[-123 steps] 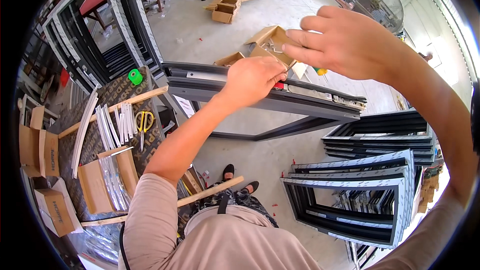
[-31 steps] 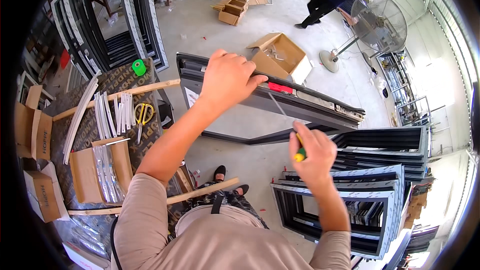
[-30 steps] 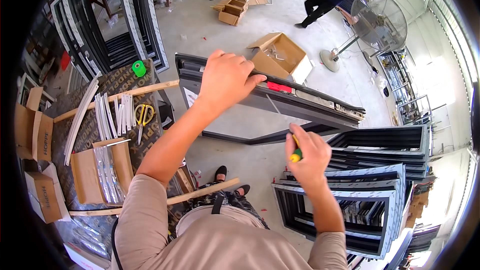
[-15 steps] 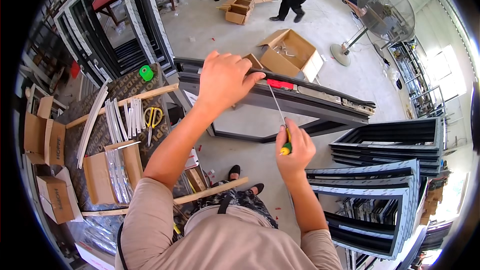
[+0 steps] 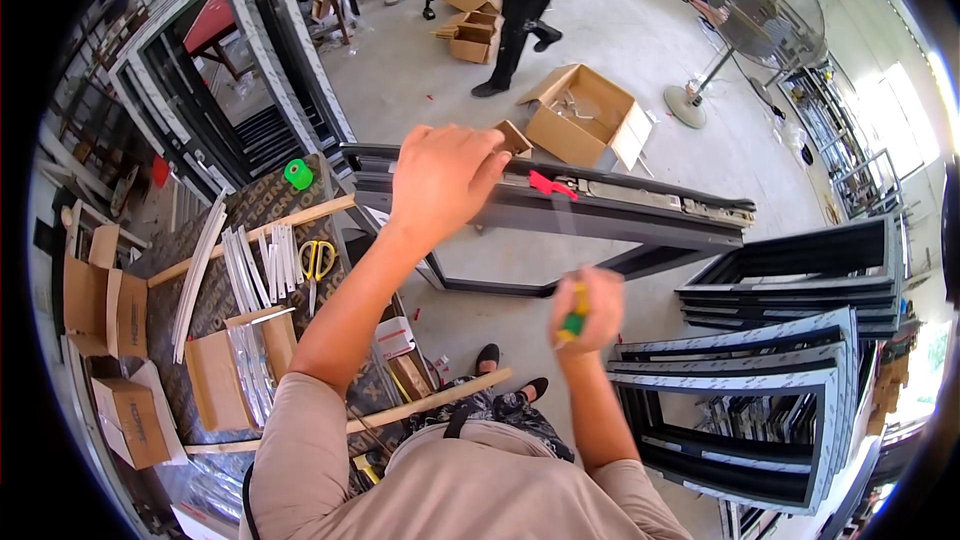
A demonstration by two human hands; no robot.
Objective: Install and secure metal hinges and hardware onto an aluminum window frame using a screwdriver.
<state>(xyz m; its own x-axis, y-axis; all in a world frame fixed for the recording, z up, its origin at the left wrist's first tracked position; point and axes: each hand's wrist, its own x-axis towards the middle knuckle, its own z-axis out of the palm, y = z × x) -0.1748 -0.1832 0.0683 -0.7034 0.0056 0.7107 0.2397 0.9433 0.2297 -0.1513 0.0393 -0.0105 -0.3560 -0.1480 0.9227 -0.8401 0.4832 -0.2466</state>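
Note:
A dark grey window sash frame (image 5: pixel 640 225) stands on edge before me, with a metal hardware strip (image 5: pixel 625 193) set in its upper edge. My left hand (image 5: pixel 442 185) grips that edge, its fingertips hidden over the far side. On the strip, right of the left hand, a small red plastic piece (image 5: pixel 552 185) sits tilted, one end lifted. Below it my right hand (image 5: pixel 592 305) is closed round the yellow-green handle of a screwdriver (image 5: pixel 572 325). The screwdriver's blade is blurred and points up toward the red piece; whether it touches cannot be made out.
At left a workbench (image 5: pixel 235 270) carries yellow-handled scissors (image 5: pixel 317 260), white strips, a green tape roll (image 5: pixel 298 174) and cartons. Stacked frames (image 5: pixel 740 390) stand at right. Beyond are an open carton (image 5: pixel 585 120), a pedestal fan (image 5: pixel 765 15) and a walking person (image 5: pixel 530 10).
The red piece has gone from flat along the strip to tilted. My right hand with the screwdriver has drawn back toward me. The left thumb has shifted left. The person beyond has moved left.

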